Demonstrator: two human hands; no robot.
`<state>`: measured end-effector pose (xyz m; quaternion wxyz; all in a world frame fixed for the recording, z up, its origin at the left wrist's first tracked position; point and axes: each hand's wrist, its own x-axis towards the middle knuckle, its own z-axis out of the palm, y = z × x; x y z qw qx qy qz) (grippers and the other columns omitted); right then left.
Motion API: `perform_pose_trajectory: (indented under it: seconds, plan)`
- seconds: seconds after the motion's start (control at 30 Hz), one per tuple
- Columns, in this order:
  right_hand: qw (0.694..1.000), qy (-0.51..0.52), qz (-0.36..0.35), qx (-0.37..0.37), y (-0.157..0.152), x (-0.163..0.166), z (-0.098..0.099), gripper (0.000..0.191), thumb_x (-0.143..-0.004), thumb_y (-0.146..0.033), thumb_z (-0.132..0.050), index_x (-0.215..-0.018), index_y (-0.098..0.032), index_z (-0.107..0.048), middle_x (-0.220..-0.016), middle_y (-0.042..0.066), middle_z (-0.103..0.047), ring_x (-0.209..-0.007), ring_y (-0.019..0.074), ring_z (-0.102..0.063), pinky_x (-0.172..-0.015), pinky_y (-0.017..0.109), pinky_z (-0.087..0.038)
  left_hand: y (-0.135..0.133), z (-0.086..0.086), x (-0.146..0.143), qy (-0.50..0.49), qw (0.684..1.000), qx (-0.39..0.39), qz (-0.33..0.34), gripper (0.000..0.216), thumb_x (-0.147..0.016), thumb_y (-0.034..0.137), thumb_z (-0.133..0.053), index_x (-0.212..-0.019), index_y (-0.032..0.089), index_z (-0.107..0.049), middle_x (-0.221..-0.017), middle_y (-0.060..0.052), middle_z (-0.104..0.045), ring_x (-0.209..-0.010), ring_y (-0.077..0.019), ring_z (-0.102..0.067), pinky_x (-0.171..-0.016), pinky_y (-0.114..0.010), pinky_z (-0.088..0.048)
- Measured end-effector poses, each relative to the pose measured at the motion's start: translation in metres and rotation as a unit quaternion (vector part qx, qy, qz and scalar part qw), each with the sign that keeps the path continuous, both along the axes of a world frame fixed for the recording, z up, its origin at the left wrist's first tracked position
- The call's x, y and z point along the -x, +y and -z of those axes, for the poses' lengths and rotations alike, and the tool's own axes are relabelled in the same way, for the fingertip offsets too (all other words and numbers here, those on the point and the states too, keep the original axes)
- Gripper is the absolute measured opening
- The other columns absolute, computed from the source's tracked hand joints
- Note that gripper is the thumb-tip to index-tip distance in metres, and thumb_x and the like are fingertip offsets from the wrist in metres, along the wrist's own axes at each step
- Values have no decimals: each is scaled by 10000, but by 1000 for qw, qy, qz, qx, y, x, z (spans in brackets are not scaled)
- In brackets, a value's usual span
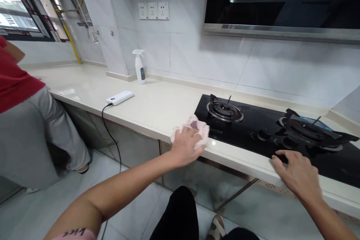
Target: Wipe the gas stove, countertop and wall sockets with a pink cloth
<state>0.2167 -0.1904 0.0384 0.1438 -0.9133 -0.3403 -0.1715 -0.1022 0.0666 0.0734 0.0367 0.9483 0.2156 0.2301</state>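
Observation:
My left hand (186, 144) presses down on a crumpled pale pink cloth (201, 129) at the front edge of the cream countertop (157, 108), just left of the black glass gas hob (253, 131). Its fingers curl over the cloth. My right hand (295, 170) lies flat with fingers spread on the counter's front edge, fingertips touching the hob glass near the control knobs (264, 135). The left burner (224, 110) and right burner (309, 127) sit behind my hands.
A white spray bottle (140, 66) stands against the tiled wall. A white power bank (120, 97) with a black cable lies on the counter. A person in a red top and grey trousers (30, 127) stands at far left. A range hood (281, 3) hangs above.

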Motion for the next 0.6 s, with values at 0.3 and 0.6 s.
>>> perform_pose_trajectory:
  seconds: [0.3, 0.6]
  plan:
    - [1000, 13, -1, 1, -1, -1, 0, 568, -934, -580, -344, -1150, -221, -727, -1313, 147, -665, -1162, 392, -600, -956, 563, -473, -39, -5, -88, 31, 986, 51, 157, 447, -954, 598, -603, -1220, 265, -735, -1356, -84, -679, -1295, -347, -544, -1050, -559, -457]
    - [1000, 11, -12, -7, -4, -5, 0, 555, -935, -579, -371, -1140, -227, -748, -1280, 149, -686, -1155, 400, -612, -943, 568, -487, -15, -1, -32, -12, 996, 14, 88, 405, -947, 558, -627, -1222, 281, -736, -1447, -93, -649, -1327, -341, -542, -1030, -565, -467]
